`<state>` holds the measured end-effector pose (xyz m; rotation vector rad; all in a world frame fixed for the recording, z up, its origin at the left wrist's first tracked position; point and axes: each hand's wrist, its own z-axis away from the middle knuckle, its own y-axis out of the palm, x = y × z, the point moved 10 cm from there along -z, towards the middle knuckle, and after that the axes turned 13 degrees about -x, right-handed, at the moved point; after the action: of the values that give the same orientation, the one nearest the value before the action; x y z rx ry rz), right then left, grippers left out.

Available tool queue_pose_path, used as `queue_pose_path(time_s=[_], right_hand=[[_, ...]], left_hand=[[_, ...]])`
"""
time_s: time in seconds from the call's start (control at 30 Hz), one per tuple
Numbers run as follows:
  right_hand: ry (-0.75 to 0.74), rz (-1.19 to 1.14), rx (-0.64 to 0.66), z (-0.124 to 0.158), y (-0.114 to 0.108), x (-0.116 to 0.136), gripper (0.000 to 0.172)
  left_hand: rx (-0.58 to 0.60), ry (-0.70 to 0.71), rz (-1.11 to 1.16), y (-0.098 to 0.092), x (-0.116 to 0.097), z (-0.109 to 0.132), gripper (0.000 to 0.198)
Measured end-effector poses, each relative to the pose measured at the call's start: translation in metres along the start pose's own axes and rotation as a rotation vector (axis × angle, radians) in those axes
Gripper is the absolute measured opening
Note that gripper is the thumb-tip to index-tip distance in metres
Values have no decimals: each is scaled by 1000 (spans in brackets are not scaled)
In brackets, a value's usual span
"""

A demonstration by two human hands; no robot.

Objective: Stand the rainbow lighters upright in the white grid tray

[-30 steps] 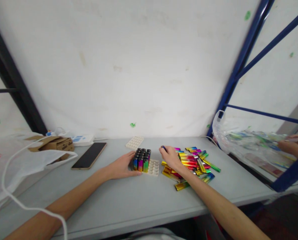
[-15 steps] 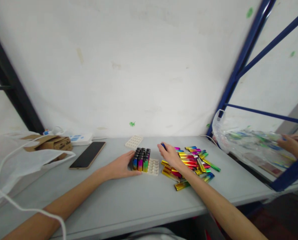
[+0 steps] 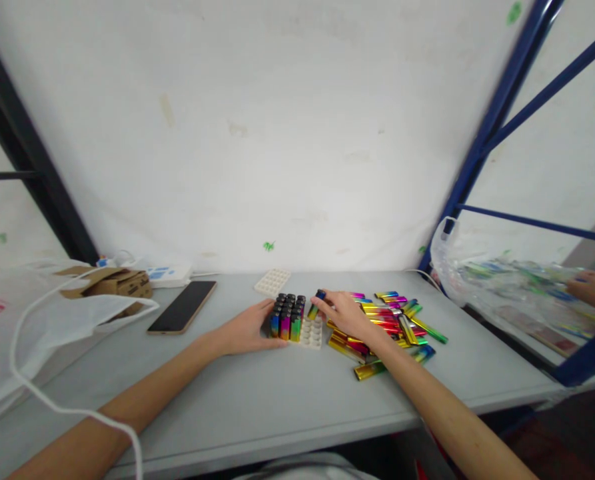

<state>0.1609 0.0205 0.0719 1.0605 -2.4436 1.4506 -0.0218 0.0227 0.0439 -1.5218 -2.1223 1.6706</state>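
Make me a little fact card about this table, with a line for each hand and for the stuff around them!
Left hand: curved around the left side of the upright lighters
Right hand: holding one tilted lighter near the tray's bare cups
White tray: partly filled
Loose lighters: shiny, piled right of the tray
Toward the wall: second white tray
Farther left: phone, lying flat

Lower left: a dark-screened phone (image 3: 183,307), a cardboard box (image 3: 122,285), a white bag (image 3: 57,333); upper right: a blue frame (image 3: 478,157).
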Motion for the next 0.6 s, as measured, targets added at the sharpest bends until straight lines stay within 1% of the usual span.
queue_pose_path(time_s=[0.13,0.23,0.33,0.4,0.47,0.53,0.6], right_hand=[[-67,-2,68,0,16,5,31],[-117,15,122,2,27,7,26],[-129,21,160,5,27,5,26],[-106,-50,165,5,18,0,25],[-71,-135,135,3,-1,-7,25],[-43,-162,121,2,-21,-17,27],[2,-152,195,5,-32,-27,27]], left_hand=[[19,2,-9,2,0,-1,78],[27,-8,-16,2,2,-1,77],[23,-13,-26,2,2,0,77],[18,-7,-25,1,1,0,76],[18,-4,-31,1,0,0,76],[20,-4,-45,1,1,0,76],[17,-5,-56,1,2,1,78]])
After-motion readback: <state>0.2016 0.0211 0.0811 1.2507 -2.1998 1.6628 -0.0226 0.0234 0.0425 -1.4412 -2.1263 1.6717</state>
